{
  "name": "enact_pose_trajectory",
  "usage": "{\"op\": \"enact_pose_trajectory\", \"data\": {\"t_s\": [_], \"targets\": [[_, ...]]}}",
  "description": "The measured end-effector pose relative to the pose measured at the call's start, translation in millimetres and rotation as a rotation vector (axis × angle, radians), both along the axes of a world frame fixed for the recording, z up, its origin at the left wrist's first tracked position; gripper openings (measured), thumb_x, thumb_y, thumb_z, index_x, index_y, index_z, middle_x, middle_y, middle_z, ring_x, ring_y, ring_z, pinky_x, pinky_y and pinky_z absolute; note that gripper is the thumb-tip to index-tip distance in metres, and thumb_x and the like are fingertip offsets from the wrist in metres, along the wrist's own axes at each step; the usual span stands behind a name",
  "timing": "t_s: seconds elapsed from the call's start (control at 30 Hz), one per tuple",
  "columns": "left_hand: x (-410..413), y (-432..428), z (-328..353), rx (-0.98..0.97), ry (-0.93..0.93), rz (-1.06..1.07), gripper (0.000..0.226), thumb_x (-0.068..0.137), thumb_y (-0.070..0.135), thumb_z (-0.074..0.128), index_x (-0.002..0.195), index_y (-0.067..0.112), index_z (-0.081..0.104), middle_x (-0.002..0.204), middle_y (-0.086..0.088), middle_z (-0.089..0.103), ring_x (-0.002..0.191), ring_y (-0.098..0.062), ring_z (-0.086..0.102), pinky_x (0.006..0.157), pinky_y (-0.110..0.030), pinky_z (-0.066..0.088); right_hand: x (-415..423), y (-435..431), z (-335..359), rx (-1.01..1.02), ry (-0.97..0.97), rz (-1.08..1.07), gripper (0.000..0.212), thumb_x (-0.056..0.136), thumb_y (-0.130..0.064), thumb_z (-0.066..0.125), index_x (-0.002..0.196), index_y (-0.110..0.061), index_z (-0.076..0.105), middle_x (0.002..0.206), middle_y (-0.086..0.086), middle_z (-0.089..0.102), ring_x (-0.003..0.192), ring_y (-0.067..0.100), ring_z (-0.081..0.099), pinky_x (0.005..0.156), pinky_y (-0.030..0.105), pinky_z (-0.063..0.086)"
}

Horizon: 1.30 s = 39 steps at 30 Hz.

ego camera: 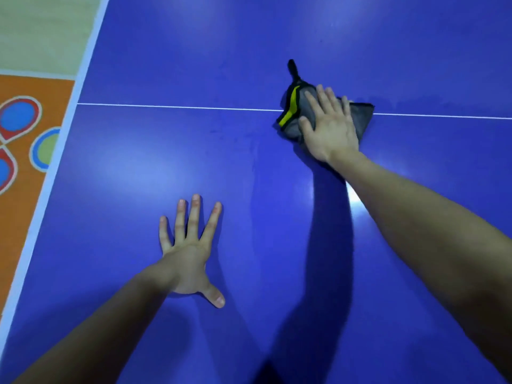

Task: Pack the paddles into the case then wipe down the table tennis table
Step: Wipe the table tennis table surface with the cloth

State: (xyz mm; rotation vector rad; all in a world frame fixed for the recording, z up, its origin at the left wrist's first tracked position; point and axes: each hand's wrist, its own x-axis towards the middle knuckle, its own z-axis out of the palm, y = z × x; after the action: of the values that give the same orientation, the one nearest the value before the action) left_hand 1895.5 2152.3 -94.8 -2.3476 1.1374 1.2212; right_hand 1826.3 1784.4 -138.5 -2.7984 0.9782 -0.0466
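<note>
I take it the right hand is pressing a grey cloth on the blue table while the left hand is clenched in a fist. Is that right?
Not quite. The left hand is not clenched: the head view shows it lying flat with fingers spread. The right hand does press the grey cloth on the blue table.

Two hands are showing: one left hand (188, 256), one right hand (329, 128). One grey cloth (289, 112) is lying on one blue counter (166, 65). One white line (180, 107) is crossing it.
</note>
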Motion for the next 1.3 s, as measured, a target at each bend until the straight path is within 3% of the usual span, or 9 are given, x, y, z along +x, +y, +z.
{"op": "enact_pose_trajectory", "data": {"t_s": [0.17,0.33,0.47,0.57,0.67,0.77,0.87,1.07,1.3], "targets": [[-0.7,2.0,-6.1,-0.029,-0.027,-0.005,0.191,0.035,0.080,0.095,0.143,0.038,-0.056,0.143,-0.007,-0.069,0.133,-0.036,-0.065,0.118,-0.073,-0.022,12.4,11.4,-2.0,-0.017,-0.028,-0.048,0.073,0.109,-0.054,0.025,0.174,-0.020,0.025,0.183,0.006,0.013,0.169,0.022,0.008,0.137,0.052,0.001],[-2.1,-0.5,-7.0,-0.038,-0.069,-0.014,0.191,0.035,0.079,0.096,0.140,0.037,-0.058,0.141,-0.008,-0.071,0.135,-0.038,-0.062,0.120,-0.074,-0.018,-49.5,137.6,-0.9,-0.040,-0.007,0.123,0.075,0.111,-0.056,0.031,0.173,-0.014,0.025,0.182,0.012,0.013,0.170,0.026,0.008,0.136,0.057,0.006],[-0.3,1.0,-4.8,-0.070,-0.069,-0.029,0.190,0.033,0.082,0.094,0.141,0.039,-0.057,0.143,-0.006,-0.070,0.136,-0.037,-0.061,0.120,-0.073,-0.018,-111.6,234.7,4.6,0.039,0.046,0.176,0.100,0.106,-0.080,0.029,0.174,-0.009,0.013,0.183,0.013,-0.002,0.170,0.024,-0.009,0.136,0.061,0.004],[9.8,6.5,-1.4,-0.156,-0.011,-0.052,0.185,0.036,0.080,0.094,0.150,0.046,-0.046,0.153,0.001,-0.062,0.145,-0.032,-0.054,0.124,-0.066,-0.017,-133.6,266.1,2.0,0.047,0.046,0.237,0.094,0.109,-0.075,0.034,0.174,-0.011,0.010,0.183,0.008,-0.004,0.170,0.020,-0.007,0.136,0.059,0.012],[39.5,20.5,1.7,-0.408,-0.027,-0.034,0.143,0.052,0.089,0.074,0.170,0.042,0.009,0.177,0.002,-0.004,0.163,-0.029,-0.002,0.130,-0.053,0.007,-129.4,263.9,1.1,0.070,-0.008,0.334,0.079,0.114,-0.059,0.041,0.176,-0.023,0.009,0.184,0.006,-0.001,0.170,0.020,-0.003,0.135,0.060,0.016],[75.6,45.9,-13.1,-0.725,-0.317,-0.047,0.080,0.091,0.070,0.053,0.155,0.022,0.052,0.158,-0.003,0.048,0.147,-0.030,0.043,0.123,-0.049,0.031,-96.8,241.4,-0.9,0.047,-0.061,0.479,0.067,0.115,-0.041,0.046,0.175,-0.029,0.018,0.183,0.004,0.010,0.170,0.021,0.005,0.135,0.059,0.014],[90.4,63.2,-39.5,-0.760,-0.477,-0.061,0.061,0.107,0.051,0.045,0.156,0.015,0.051,0.162,-0.007,0.046,0.154,-0.030,0.038,0.126,-0.052,0.028,-31.5,203.9,-5.9,0.028,-0.141,0.439,0.063,0.111,-0.031,0.046,0.173,-0.028,0.030,0.181,0.001,0.023,0.169,0.018,0.015,0.135,0.055,0.015],[82.5,69.5,-63.8,-0.899,-0.495,-0.015,0.057,0.109,0.041,0.048,0.159,0.015,0.050,0.170,-0.006,0.040,0.161,-0.025,0.030,0.128,-0.057,0.025,100.6,111.0,-8.0,0.062,-0.205,0.227,0.062,0.110,-0.029,0.043,0.171,-0.027,0.032,0.178,-0.003,0.031,0.166,0.015,0.022,0.137,0.049,0.010],[81.4,71.3,-62.1,-0.908,-0.510,-0.002,0.056,0.109,0.041,0.049,0.158,0.015,0.051,0.170,-0.006,0.040,0.161,-0.025,0.030,0.127,-0.057,0.026,65.4,164.4,0.7,0.066,-0.227,0.287,0.062,0.110,-0.027,0.045,0.171,-0.023,0.034,0.177,0.002,0.033,0.167,0.020,0.022,0.136,0.054,0.011]]}}
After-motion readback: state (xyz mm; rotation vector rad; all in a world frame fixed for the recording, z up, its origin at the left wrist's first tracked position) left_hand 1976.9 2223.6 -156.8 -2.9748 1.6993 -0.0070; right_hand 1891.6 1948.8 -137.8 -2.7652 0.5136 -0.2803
